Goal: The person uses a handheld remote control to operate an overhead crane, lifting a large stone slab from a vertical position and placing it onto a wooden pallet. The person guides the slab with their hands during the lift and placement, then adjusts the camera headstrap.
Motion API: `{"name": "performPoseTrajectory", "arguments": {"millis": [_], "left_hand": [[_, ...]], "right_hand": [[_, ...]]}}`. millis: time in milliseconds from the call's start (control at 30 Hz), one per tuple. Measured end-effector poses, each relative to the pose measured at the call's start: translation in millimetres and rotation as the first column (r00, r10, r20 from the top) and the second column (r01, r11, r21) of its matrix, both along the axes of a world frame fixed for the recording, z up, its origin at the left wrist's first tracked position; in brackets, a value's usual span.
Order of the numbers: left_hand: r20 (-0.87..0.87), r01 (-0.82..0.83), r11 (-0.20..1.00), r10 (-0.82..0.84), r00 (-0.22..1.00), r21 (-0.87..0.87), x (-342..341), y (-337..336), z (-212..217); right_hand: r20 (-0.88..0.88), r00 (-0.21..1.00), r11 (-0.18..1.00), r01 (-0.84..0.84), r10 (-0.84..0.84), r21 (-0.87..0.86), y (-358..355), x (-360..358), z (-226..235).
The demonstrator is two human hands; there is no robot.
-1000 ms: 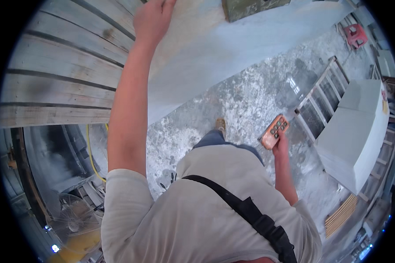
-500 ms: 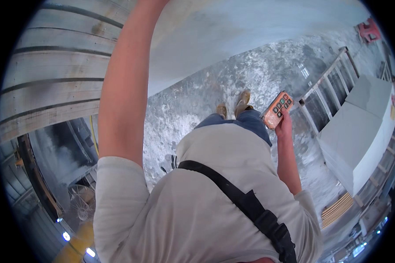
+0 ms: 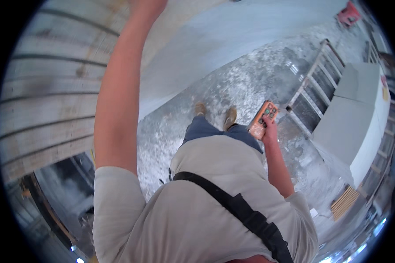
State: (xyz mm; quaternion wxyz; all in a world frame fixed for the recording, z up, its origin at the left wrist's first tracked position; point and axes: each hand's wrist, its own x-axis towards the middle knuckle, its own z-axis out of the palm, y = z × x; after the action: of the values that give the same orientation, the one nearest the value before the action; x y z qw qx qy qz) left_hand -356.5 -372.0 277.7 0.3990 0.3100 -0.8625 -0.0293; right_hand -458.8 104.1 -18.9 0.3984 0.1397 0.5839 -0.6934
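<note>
Planks (image 3: 48, 105), pale and worn, run across the upper left of the frame. Right of them, the left hand (image 3: 147, 6) reaches the top edge, where its fingers are cut off, so I cannot tell how far they spread or whether they grip anything; nearest it is a broad pale slab (image 3: 197, 52) spanning the upper middle. That slab looks smooth, stiff and probably very heavy, more a thing to steady with a flat palm than to lift, and its edge may chip if knocked. Right of centre sits an orange remote control (image 3: 260, 122) with dark buttons, tilted, its top end toward the upper right. The right hand (image 3: 270, 131) is curled around its right side near the lower end, thumb lying over the button face. It should be light and rigid, easy for one hand, though its scuffed casing could slip if dusty; the plain lower part seems the best hold, clear of the buttons. Farther right stand a metal ladder-like frame (image 3: 306, 82) and a big pale block (image 3: 338, 131), apart from that hand.
</note>
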Motion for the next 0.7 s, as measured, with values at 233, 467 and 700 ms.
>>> {"name": "performPoseTrajectory", "arguments": {"millis": [233, 467, 700], "left_hand": [[0.075, -0.004, 0.999, 0.0, 0.997, 0.054, -40, -26, 2], [0.064, 0.048, 0.996, -0.053, 0.997, 0.079, -80, -35, 8], [0.017, 0.05, 0.995, -0.052, 0.999, 0.081, -108, -34, 24]], "right_hand": [[0.036, 0.982, 0.974, 0.191, -0.188, -0.122, -24, 6, 17], [-0.004, 0.956, 0.95, 0.291, -0.293, -0.113, -35, 19, 19], [0.035, 0.944, 0.929, 0.328, -0.327, -0.169, -45, 29, 37]]}}
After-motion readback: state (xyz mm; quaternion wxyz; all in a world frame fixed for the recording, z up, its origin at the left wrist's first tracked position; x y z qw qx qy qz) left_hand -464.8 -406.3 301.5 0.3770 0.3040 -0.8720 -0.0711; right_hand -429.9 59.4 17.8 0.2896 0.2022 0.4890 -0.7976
